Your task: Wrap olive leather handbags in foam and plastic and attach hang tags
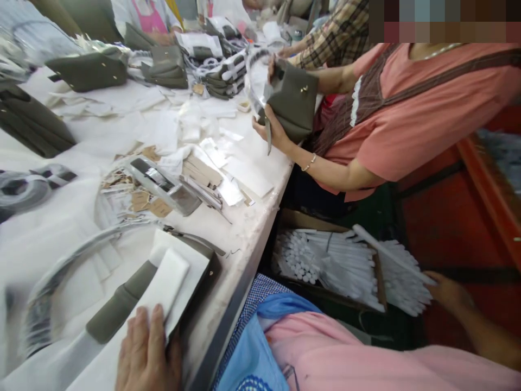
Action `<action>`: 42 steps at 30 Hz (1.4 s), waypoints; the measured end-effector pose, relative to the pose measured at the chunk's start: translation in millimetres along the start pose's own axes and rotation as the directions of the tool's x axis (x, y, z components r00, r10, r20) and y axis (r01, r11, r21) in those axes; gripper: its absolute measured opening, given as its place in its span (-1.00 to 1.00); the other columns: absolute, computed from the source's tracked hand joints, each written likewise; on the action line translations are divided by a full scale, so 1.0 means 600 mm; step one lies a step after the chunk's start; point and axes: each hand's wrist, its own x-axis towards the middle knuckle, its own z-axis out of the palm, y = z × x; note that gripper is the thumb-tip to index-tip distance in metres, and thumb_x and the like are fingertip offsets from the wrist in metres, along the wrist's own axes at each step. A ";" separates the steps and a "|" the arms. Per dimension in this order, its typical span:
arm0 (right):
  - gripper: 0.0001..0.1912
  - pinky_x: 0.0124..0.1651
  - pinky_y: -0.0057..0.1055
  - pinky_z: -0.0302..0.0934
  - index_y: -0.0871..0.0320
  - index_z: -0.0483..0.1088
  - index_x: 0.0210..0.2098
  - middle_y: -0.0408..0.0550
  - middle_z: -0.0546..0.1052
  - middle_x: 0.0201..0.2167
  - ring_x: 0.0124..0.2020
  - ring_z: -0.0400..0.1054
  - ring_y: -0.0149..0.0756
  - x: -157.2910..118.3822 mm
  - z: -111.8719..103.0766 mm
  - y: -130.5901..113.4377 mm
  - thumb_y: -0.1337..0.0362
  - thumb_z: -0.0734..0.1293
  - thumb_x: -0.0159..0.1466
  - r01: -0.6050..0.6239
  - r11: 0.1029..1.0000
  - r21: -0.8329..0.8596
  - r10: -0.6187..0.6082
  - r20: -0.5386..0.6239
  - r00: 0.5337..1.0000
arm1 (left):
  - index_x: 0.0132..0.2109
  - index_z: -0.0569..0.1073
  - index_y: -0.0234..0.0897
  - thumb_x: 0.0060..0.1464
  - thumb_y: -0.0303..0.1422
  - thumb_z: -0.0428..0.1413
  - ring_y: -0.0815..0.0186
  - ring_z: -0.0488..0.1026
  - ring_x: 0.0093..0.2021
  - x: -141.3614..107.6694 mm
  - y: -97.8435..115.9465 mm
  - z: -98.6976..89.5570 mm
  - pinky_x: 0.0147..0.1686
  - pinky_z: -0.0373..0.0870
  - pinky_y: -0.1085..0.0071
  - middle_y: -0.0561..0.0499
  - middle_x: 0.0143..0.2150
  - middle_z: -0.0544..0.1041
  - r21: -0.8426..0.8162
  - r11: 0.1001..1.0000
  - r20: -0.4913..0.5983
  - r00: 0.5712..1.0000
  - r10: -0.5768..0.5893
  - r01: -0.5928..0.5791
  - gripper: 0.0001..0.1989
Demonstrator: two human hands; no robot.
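Left hand [144,347]: flat, fingers together and straight, resting on a white strip [169,282] that lies across the near bag [122,301]; not clenched on anything. Bag's on its side at the near edge of the table [246,225], film-wrapped handle [40,315] arched out to the left.

Right hand [453,297]: down beside the table, pinching the end of one white stick [391,252] (fingers partly blurred, but it reads as a grasp).

Step in hand, my read: left steadies the bag while right picks out a stick. Next move, I'd judge, calls for a firm pinch and a lift clear of the neighbours, left palm staying put so the strip doesn't slide.

Counts: 1 bag under the hand, 1 stick in the fingers, 1 box [381,282] of sticks below the table, 1 more bundle [411,301] just right of it (sticks too many to count).

Further out: 1 heap of brown tags [140,201], uncountable, with a metal tool [163,184] on it. Co-worker's hands [277,130], 2, hold 1 second bag [295,98]. At least 3 other bags [95,70] at left and back, plus a stack [226,76] I can't count.
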 end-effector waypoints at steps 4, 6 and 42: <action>-0.59 -0.51 -0.29 0.19 0.04 0.62 -0.39 0.13 0.61 -0.52 -0.58 0.50 -0.20 0.035 0.056 -0.073 -0.16 0.37 0.16 0.230 0.962 0.147 -0.255 0.182 0.949 | 0.45 -0.06 -0.15 0.31 -0.39 -0.02 -0.02 0.22 0.35 0.006 -0.020 -0.018 0.25 0.30 -0.01 -0.17 0.44 0.11 0.073 0.992 0.086 0.992 0.095 -0.101 -0.35; -0.68 -0.33 -0.28 0.33 0.02 0.64 -0.22 0.20 0.65 -0.28 -0.28 0.58 -0.11 0.074 0.107 -0.170 -0.03 0.37 0.24 0.414 0.857 0.308 -0.494 0.261 0.829 | 0.44 -0.01 -0.18 0.29 -0.42 -0.01 0.05 0.28 0.32 0.016 -0.031 -0.035 0.22 0.35 0.09 -0.15 0.42 0.16 0.122 0.982 0.160 0.979 0.125 -0.145 -0.36; -0.36 0.37 -0.04 0.08 -0.08 0.20 0.33 -0.09 0.48 0.18 0.26 0.27 -0.11 0.025 0.209 -0.824 0.44 0.33 0.32 0.867 -0.033 0.496 -0.976 -0.202 0.079 | 0.41 0.08 -0.20 0.27 -0.47 0.06 0.09 0.08 0.41 0.002 0.002 -0.019 0.32 0.24 0.14 -0.22 0.41 0.17 0.216 0.976 0.118 0.993 0.013 -0.038 -0.37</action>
